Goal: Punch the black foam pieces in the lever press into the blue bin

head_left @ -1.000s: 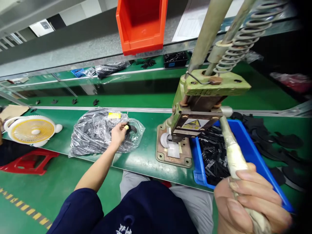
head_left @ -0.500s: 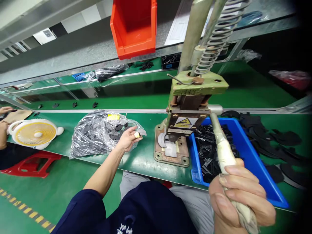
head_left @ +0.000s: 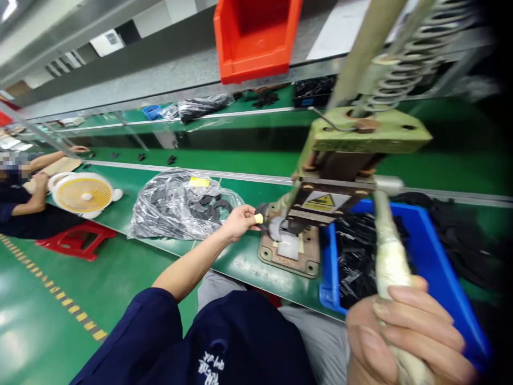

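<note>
My right hand [head_left: 412,331] is wrapped round the tape-covered lever handle [head_left: 390,256] of a green hand press [head_left: 368,133]. Between the thumb and fingers of my left hand [head_left: 242,220] is a dark curved piece [head_left: 262,209], just left of the press base [head_left: 308,262]. One fingertip of that hand wears a yellow cover [head_left: 258,218]. On the base, under the press head with its warning label [head_left: 324,201], sit a grey curved part [head_left: 276,228] and a flat pale metal plate [head_left: 288,246].
Left of the press lies a clear plastic bag [head_left: 180,206] of dark curved pieces. A blue bin [head_left: 441,251] of black parts stands at right, dark pieces beyond it. An orange bin [head_left: 256,43] is on the shelf. Further left are a fan [head_left: 84,195] and a co-worker [head_left: 24,198].
My left hand has moved right from beside the bag to the press base, with the curved piece in its fingers. My right hand stays on the lever handle. The camera view has shifted.
</note>
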### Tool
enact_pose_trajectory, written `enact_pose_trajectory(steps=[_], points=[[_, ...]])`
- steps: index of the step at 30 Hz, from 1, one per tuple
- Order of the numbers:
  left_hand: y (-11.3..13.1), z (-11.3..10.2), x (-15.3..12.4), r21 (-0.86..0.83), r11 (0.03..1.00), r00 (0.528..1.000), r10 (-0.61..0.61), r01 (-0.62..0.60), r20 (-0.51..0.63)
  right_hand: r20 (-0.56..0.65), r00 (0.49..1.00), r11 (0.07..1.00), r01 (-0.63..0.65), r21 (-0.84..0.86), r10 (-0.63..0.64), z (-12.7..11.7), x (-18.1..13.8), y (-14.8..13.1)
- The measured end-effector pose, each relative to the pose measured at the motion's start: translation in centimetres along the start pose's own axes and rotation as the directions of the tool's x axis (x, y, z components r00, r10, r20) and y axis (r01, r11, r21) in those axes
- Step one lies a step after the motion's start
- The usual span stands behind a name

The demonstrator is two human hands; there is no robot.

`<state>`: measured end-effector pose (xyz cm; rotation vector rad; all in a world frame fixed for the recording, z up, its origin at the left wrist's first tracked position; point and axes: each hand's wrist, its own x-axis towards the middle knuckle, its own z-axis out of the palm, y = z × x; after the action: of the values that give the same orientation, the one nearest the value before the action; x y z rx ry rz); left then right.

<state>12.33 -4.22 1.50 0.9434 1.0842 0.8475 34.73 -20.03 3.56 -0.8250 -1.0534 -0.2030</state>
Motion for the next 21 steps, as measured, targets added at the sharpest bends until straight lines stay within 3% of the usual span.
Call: enact_pose_trajectory(steps=[3,8,14,21], points=[[0.1,1.3,0.9,0.069,0.998,0.999,-0.014,0.011,0.042,0.033,0.986,0.986,0.162,0.037,-0.163,0.7,0.9,-0.4],[-0.3,3.6,2.4,0.230,0.973,0.998,-0.028,0.013,0.061,0.162,0.980,0.993,0.120,-0.011,-0.116,-0.2,1.0,-0.5],[-0.8,5.1,3.2,0.358,0.926,0.986,-0.152,0.118,0.068,0.187,0.977,0.995,0.104,-0.003,-0.101,-0.6,0.8,-0.6],[-0.7,5.4,3.7,0.397,0.896,0.979,-0.202,0.200,-0.037,0.184,0.980,0.997,0.081,0.002,-0.080,-0.6,0.7,-0.6]])
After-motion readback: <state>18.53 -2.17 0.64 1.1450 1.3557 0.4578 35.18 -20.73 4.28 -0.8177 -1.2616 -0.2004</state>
